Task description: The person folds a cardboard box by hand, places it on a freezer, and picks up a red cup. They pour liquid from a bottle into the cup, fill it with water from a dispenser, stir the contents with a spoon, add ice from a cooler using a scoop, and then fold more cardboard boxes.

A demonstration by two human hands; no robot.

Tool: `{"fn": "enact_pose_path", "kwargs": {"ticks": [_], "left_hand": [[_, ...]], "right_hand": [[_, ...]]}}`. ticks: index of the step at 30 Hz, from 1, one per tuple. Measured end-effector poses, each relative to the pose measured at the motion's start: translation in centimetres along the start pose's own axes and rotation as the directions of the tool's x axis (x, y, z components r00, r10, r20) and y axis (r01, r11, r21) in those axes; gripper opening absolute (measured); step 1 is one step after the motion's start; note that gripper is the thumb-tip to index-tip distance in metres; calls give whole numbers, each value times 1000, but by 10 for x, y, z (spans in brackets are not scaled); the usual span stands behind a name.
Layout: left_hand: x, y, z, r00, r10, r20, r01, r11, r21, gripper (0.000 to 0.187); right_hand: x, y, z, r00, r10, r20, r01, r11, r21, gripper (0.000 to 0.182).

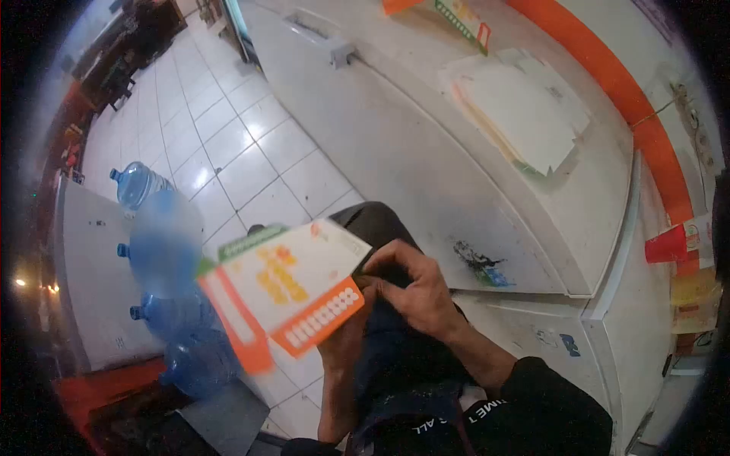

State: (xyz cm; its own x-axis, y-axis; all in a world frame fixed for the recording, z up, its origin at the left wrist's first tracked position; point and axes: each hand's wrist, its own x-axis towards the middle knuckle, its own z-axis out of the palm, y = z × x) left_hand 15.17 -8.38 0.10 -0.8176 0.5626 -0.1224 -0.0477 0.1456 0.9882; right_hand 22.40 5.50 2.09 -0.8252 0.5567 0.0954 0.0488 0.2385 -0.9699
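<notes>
A printed paperboard food carton [304, 262], white with orange and green side panels and yellow lettering, is held tilted above my lap. Its side flaps stand out from the main panel, and the left one is blurred. My right hand [414, 289] pinches the carton's right end, with fingers and thumb bent together at the edge. Beneath the carton is my left hand [346, 342], largely hidden by the orange panel, its visible part close against the underside. The fingertips of both hands come near each other at that end.
A stack of flat white carton blanks [525, 110] lies on the white chest freezer [357, 106] to my right. Another printed carton [464, 23] is at its far end. Several blue water jugs [179, 304] stand at left on the tiled floor [228, 163].
</notes>
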Motion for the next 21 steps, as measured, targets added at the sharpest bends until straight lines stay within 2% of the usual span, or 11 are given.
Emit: {"fn": "enact_pose_path", "kwargs": {"ticks": [1, 3, 4, 5, 7, 8, 9, 12, 15, 16, 21], "left_hand": [[6, -7, -9, 1000, 17, 3, -17, 1000, -9, 25], [23, -5, -19, 874, 475, -98, -469, 879, 79, 24], [19, 13, -14, 931, 228, -284, -284, 942, -176, 21], [25, 12, -30, 957, 200, -209, -263, 903, -339, 23], [34, 41, -63, 980, 179, 90, -130, 908, -398, 27], [42, 52, -75, 957, 149, 250, -34, 910, -414, 26], [46, 64, -77, 950, 99, 296, 18, 929, -370, 24], [63, 100, -72, 881, 103, 462, 103, 911, -400, 26], [87, 116, -65, 793, 169, 585, 107, 907, -407, 31], [96, 121, -65, 760, 207, 616, 105, 896, -431, 31], [133, 131, -65, 594, 401, 698, 73, 836, -544, 36]], "right_hand": [[2, -5, -5, 1000, -16, -6, 16, 1000, -10, 28], [6, -17, -18, 972, -172, 163, 172, 985, 14, 30], [9, -15, -30, 960, -192, 205, 192, 981, 21, 54], [14, -21, -40, 956, -205, 210, 208, 978, 11, 54], [23, -39, -57, 858, -483, 176, 513, 786, -346, 84], [25, -41, -67, 832, -455, 316, 554, 698, -454, 105], [25, -48, -67, 824, -466, 324, 567, 686, -456, 105], [25, -59, -59, 663, -412, 625, 748, 361, -557, 118], [42, -94, -66, 649, -249, 719, 750, 365, -551, 119], [44, -106, -66, 700, -278, 658, 684, 528, -504, 117], [68, -148, -69, 616, -300, 728, 759, 471, -448, 119]]}}
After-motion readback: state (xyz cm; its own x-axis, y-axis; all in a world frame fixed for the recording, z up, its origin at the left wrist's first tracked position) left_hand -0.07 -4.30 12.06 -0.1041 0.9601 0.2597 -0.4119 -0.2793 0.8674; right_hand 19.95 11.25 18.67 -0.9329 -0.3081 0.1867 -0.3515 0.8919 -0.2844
